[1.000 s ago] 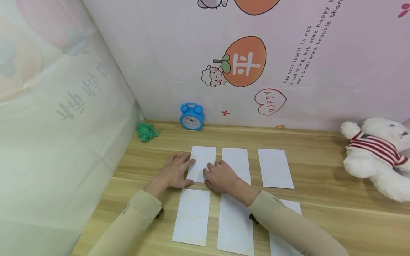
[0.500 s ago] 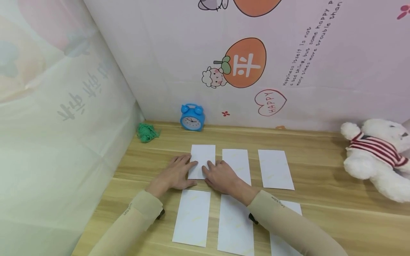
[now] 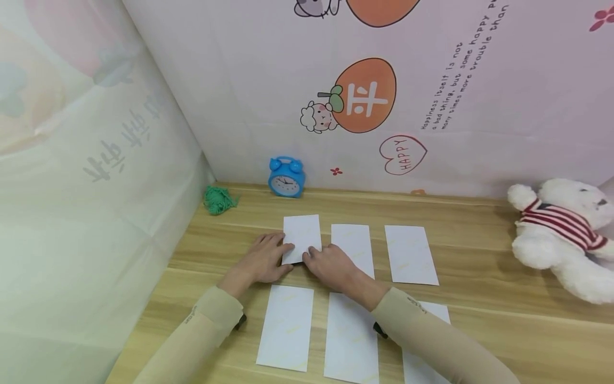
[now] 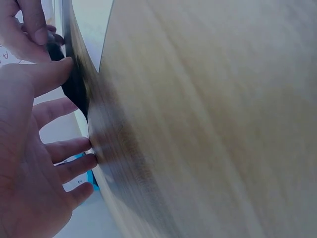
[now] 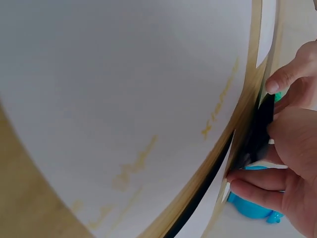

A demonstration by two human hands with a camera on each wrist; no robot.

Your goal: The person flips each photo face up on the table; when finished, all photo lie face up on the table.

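Note:
A white rectangular card (image 3: 301, 232) at the back left of the table is tipped up along its near edge. Its dark underside (image 4: 74, 87) shows in the left wrist view. My left hand (image 3: 264, 258) holds its left side, thumb over the dark face and index finger behind. From the right, my right hand (image 3: 331, 265) pinches the near right corner, and in the right wrist view its fingers overlap the dark face (image 5: 256, 131). A second white card (image 3: 352, 242) lies flat beside it, partly hidden under the right hand. Nearest below lies another white card (image 3: 286, 328).
More white cards lie flat in two rows: one at the back right (image 3: 411, 254), one at the front middle (image 3: 351, 338), one under the right sleeve (image 3: 438, 310). Along the back stand a blue alarm clock (image 3: 287, 178) and green yarn (image 3: 219, 200). A white teddy bear (image 3: 558, 229) sits far right.
The near edge of the back left card has risen off the table, and a dark strip now shows under it. Both hands stay at its sides with small finger movements.

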